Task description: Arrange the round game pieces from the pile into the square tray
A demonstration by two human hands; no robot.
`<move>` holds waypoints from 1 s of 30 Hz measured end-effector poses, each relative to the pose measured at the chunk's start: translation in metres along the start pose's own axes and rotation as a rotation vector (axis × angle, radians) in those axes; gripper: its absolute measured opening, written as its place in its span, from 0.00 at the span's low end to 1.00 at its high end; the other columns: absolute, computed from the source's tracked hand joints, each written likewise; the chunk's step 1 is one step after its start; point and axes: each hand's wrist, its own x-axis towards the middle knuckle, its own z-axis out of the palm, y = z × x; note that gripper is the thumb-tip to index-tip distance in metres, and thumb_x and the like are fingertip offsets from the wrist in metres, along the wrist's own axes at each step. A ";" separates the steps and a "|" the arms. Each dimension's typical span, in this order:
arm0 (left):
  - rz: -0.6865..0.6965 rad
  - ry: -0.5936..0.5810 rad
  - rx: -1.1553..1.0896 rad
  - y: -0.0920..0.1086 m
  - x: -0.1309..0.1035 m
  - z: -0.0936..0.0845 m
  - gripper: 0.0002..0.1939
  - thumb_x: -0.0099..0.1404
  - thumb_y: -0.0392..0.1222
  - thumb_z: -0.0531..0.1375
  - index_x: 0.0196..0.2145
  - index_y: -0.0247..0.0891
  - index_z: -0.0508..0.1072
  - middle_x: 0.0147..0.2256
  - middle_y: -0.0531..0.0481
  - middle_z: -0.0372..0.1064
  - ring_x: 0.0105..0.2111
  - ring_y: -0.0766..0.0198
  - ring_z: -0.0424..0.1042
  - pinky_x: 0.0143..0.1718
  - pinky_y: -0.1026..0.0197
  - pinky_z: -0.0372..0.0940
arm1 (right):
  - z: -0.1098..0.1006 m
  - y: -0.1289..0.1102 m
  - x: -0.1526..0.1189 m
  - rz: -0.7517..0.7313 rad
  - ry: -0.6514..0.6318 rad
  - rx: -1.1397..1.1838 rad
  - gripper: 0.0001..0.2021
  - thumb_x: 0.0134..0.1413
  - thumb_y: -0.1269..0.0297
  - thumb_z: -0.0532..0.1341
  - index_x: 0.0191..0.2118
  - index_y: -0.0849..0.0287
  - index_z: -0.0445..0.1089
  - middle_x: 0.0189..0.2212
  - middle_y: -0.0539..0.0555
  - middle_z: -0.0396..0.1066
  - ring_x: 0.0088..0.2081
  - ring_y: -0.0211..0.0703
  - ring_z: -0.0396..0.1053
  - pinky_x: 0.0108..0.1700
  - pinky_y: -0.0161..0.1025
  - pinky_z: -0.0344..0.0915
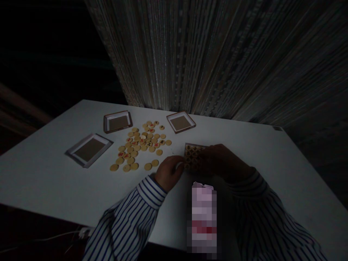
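Observation:
A small box [189,145] in front of me holds rows of round xiangqi pieces [189,153], several marked with dark characters. At its left edge, my left hand [170,172] has thumb and fingers closed on the rim. My right hand [227,163] reaches over the box's right part and covers it; its fingers are lost in deep shadow. To the left lies a loose spread of pale round xiangqi pieces [144,142], some face up with red or black characters, others blank side up.
Three shallow box parts lie around the loose pieces: one at the left [88,149], one at the back left [117,122] and one at the back [181,122]. All stand on a white table [43,163]. A string curtain [168,54] hangs behind it. A white cable [62,235] runs below the front edge.

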 end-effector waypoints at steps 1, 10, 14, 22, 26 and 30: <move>-0.010 0.003 -0.002 0.000 0.000 0.000 0.10 0.59 0.36 0.54 0.38 0.35 0.71 0.36 0.45 0.73 0.38 0.60 0.71 0.40 0.57 0.67 | -0.001 0.001 0.000 0.025 0.009 -0.033 0.08 0.51 0.66 0.55 0.29 0.61 0.70 0.26 0.54 0.72 0.27 0.39 0.66 0.29 0.35 0.53; -0.031 0.017 -0.021 0.002 0.000 -0.002 0.09 0.59 0.37 0.54 0.36 0.36 0.71 0.34 0.46 0.73 0.36 0.61 0.71 0.38 0.59 0.67 | -0.005 -0.004 -0.001 0.112 0.269 -0.036 0.11 0.53 0.67 0.51 0.32 0.62 0.70 0.24 0.54 0.71 0.26 0.39 0.64 0.31 0.37 0.51; -0.044 0.011 -0.017 0.001 -0.001 -0.002 0.09 0.59 0.36 0.54 0.36 0.36 0.71 0.34 0.46 0.73 0.36 0.62 0.71 0.38 0.59 0.67 | -0.003 -0.004 -0.001 0.107 0.278 -0.039 0.12 0.52 0.67 0.50 0.32 0.62 0.70 0.24 0.54 0.70 0.26 0.38 0.64 0.31 0.37 0.51; -0.038 0.010 -0.021 0.003 0.000 -0.004 0.08 0.58 0.36 0.55 0.35 0.35 0.72 0.32 0.45 0.73 0.34 0.61 0.72 0.37 0.59 0.68 | -0.002 -0.005 0.000 0.104 0.250 -0.057 0.10 0.51 0.67 0.52 0.31 0.62 0.70 0.24 0.54 0.70 0.26 0.39 0.63 0.30 0.37 0.49; -0.047 0.020 -0.031 0.003 -0.001 -0.003 0.07 0.58 0.36 0.55 0.34 0.35 0.71 0.32 0.46 0.73 0.34 0.62 0.72 0.37 0.59 0.68 | 0.000 -0.005 0.000 0.075 0.276 -0.059 0.10 0.51 0.67 0.51 0.29 0.61 0.69 0.23 0.53 0.69 0.25 0.38 0.62 0.30 0.37 0.49; -0.059 0.026 -0.039 0.002 -0.002 -0.003 0.07 0.58 0.36 0.55 0.34 0.36 0.71 0.32 0.46 0.73 0.34 0.62 0.71 0.37 0.58 0.68 | -0.001 -0.007 0.001 0.082 0.280 -0.058 0.12 0.53 0.67 0.50 0.29 0.61 0.69 0.23 0.53 0.69 0.24 0.37 0.60 0.29 0.37 0.48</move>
